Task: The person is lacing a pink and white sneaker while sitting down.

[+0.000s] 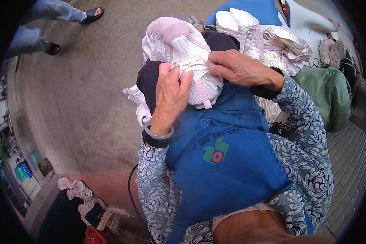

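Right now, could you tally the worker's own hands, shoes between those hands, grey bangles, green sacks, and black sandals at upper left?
Hands: 2, left hand and right hand
Shoe: 1
Grey bangle: 1
Green sack: 1
Black sandals: 2
Total: 7

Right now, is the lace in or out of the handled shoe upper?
At least partly in: the lace crosses the shoe upper in rows.
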A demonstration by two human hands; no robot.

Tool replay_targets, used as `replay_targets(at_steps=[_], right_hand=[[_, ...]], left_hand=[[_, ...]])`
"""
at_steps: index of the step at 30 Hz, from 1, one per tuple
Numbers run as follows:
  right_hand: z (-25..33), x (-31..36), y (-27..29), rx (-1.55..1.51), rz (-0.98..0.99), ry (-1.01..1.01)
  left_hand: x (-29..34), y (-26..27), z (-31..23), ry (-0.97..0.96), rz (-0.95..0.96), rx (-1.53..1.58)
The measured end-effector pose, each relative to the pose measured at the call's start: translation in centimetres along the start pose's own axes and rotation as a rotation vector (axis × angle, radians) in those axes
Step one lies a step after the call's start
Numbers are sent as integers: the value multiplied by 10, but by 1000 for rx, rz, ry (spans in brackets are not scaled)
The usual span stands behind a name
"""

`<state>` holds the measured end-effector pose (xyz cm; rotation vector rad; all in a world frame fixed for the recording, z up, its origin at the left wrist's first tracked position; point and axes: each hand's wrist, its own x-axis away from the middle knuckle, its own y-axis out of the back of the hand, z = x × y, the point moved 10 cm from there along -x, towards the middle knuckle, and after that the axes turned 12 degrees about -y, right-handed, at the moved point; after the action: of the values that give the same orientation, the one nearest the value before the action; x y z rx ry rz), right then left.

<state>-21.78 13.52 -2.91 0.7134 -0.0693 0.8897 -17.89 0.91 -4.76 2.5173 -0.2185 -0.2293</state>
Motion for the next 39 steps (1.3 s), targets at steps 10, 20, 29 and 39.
replay_targets(at_steps=[10,20,29,39], right_hand=[[-47,8,-9,-453,325,-395],[-62,13,1,-248,116,-247],[-51,20,-1,-355,173,-337],[-40,34,-4,-409,245,-269]], left_hand=[[-1,3,-8,-98,19,114],[34,18,1,56,119,-40],[30,20,-20,-140,22,-139],[31,34,-12,-137,38,-307]])
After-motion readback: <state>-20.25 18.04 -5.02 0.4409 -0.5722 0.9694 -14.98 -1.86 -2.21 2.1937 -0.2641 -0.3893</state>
